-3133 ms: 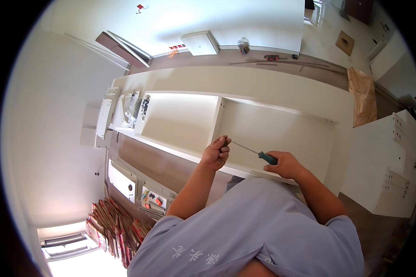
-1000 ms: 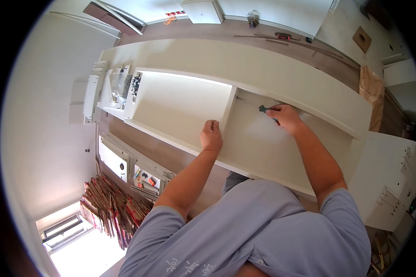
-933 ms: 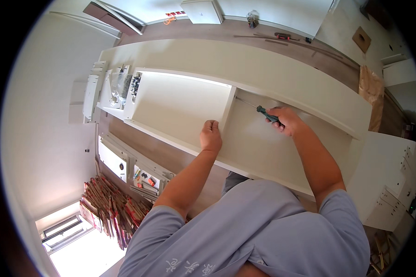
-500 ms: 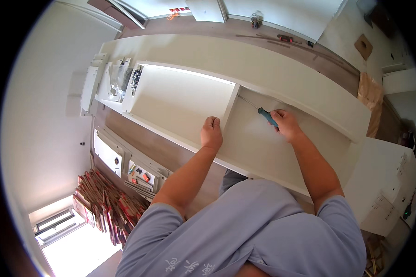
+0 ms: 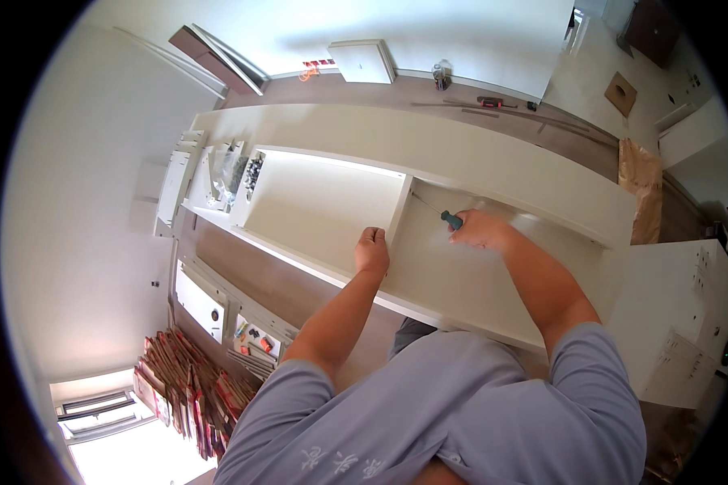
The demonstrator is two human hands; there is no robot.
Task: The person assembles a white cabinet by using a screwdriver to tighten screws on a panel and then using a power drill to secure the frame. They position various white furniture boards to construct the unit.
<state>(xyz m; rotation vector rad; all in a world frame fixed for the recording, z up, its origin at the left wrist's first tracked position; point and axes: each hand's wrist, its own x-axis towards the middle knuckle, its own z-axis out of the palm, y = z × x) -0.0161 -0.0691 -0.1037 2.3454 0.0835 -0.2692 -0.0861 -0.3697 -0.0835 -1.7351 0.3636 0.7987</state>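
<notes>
A white cabinet carcass (image 5: 442,316) lies flat in front of me, with a white divider board (image 5: 400,212) running across its inside. My right hand (image 5: 480,229) is wrapped round the dark green handle of a screwdriver (image 5: 451,219). Its thin shaft points up and left, and the tip is at the divider's right face near the far end; the screw head is too small to see. Closed in a fist, my left hand (image 5: 372,250) is by the divider's near part, on its left side. Whatever its fingers hold, if anything, is hidden.
Small hardware (image 5: 253,175) and clear plastic bags (image 5: 229,175) lie at the carcass's left end. White panels (image 5: 200,297) rest on the floor at left, near stacked flattened cardboard (image 5: 188,388). Another white cabinet piece (image 5: 666,311) stands at right. Tools (image 5: 491,102) lie beyond the carcass.
My head view has shifted, so the carcass appears lower in the picture. The right hand has turned on the screwdriver handle and covers more of its rear end. The left hand stays by the divider.
</notes>
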